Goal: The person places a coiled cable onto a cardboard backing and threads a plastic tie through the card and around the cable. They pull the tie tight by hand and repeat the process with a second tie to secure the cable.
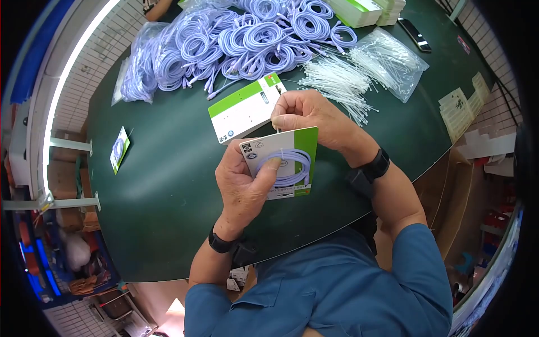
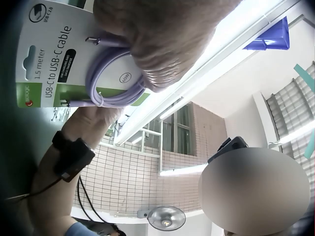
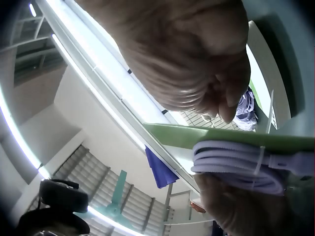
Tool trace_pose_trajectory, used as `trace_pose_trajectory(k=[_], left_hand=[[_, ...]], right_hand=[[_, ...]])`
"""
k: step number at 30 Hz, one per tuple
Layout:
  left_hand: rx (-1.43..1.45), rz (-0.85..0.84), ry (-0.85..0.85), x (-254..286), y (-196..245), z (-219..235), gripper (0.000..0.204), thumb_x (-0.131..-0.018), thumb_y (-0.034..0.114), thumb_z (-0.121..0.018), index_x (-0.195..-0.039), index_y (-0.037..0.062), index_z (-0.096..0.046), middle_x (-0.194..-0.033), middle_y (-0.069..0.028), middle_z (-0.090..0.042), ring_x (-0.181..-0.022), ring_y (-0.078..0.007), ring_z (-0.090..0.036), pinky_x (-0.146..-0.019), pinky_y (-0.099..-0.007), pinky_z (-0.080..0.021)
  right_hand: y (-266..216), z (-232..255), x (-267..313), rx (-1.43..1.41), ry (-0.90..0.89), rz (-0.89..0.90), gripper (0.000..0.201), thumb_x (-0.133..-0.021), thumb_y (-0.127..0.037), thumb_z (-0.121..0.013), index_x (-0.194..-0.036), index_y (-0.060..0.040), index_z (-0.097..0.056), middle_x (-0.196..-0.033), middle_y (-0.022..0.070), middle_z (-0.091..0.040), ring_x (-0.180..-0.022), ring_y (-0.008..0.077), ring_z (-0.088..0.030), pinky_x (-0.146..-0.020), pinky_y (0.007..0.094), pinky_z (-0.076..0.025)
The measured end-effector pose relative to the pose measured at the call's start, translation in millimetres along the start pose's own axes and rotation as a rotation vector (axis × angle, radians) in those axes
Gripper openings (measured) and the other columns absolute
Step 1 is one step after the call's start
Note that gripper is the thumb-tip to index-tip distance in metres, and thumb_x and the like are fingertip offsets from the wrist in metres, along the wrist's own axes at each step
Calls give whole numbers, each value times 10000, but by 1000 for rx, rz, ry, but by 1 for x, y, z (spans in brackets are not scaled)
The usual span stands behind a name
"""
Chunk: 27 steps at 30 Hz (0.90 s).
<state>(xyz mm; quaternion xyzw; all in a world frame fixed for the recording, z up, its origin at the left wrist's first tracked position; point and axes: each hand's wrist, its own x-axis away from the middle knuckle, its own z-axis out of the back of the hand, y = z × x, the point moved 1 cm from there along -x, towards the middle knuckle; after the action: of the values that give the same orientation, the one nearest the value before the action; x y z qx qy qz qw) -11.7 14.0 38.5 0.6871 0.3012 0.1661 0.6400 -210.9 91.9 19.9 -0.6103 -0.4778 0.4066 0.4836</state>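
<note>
My left hand point(image 1: 241, 182) grips a white-and-green packaging card point(image 1: 306, 140), its thumb pressing on the coiled purple USB-C cable point(image 1: 303, 163). A white cable tie point(image 3: 261, 160) binds the coil against the card's front. Behind the card's upper edge, my right hand point(image 1: 311, 115) pinches with thumb and forefinger the thin tail of a cable tie; the fingers mostly hide it. The card's print reads "USB-C to USB-C cable" in the left wrist view. Just beyond the hands lies a white-and-green box point(image 1: 247, 109) on the dark green table point(image 1: 168, 224).
A big heap of coiled purple cables point(image 1: 247, 39) covers the table's far side. Loose white cable ties point(image 1: 342, 84) and a clear bag of ties point(image 1: 390, 62) lie right of it. A finished-looking cable card point(image 1: 119, 149) rests at left; a phone point(image 1: 414, 35) lies far right.
</note>
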Motion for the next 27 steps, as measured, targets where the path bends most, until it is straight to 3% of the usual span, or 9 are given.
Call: trace_pose_trajectory(k=[2,7,16,18,21,23,26,27], left_hand=[[18,9,19,-1,-2,0,316,-951,-31,-751,-1226,-28,-595,-1123,-109,-739,-997,-132,-712,-892,-295,-591],[84,50,63,-5,-3,-1,317,-937,-15,-774,-1204,-22,-604,-1097,-104,-744,-971,-122,-714,-866,-291,-595],[-10,34,0,-2,-5,11,307,-897,46,-848,-1092,19,-612,-993,-69,-752,-833,-96,-704,-754,-267,-585],[48,38,2,-4,-13,17,292,-903,49,-843,-1084,23,-614,-991,-68,-752,-834,-93,-702,-755,-266,-584],[137,-4,-14,-7,-18,17,264,-916,55,-833,-1067,33,-618,-987,-68,-753,-836,-88,-698,-757,-262,-583],[201,72,43,-12,-13,16,243,-935,61,-816,-1079,31,-623,-1005,-71,-756,-861,-89,-702,-775,-265,-586],[225,66,111,-19,-7,18,232,-952,67,-799,-1104,26,-628,-1031,-75,-759,-892,-92,-707,-795,-268,-590],[202,58,133,-20,-6,21,234,-960,69,-791,-1122,22,-630,-1048,-78,-760,-909,-94,-710,-806,-269,-591]], right_hand=[[-2,-1,-1,226,117,108,93,-1000,-97,-697,-961,-16,-671,-858,-34,-640,-754,28,-545,-658,213,-472],[-2,-11,-2,308,200,176,184,-988,-125,-730,-910,23,-653,-786,6,-635,-726,58,-562,-622,256,-478],[2,-23,-2,308,214,121,78,-1007,-56,-699,-979,3,-655,-866,-21,-646,-754,22,-551,-639,211,-473],[7,-24,-2,276,276,169,80,-1008,-61,-706,-992,3,-660,-876,-17,-657,-753,25,-567,-639,212,-477],[13,-25,-2,150,292,101,74,-1011,-62,-706,-1003,1,-668,-906,-5,-675,-742,37,-580,-643,212,-479],[9,-25,-6,104,282,91,72,-1013,-63,-706,-1009,0,-672,-921,1,-684,-737,43,-586,-644,211,-480],[-4,-24,-4,76,628,337,87,-969,-40,-749,-1029,-14,-692,-961,52,-710,-759,80,-611,-644,236,-490],[-6,-24,-2,88,600,347,87,-969,-40,-749,-1029,-14,-692,-961,52,-710,-759,80,-611,-644,236,-490]])
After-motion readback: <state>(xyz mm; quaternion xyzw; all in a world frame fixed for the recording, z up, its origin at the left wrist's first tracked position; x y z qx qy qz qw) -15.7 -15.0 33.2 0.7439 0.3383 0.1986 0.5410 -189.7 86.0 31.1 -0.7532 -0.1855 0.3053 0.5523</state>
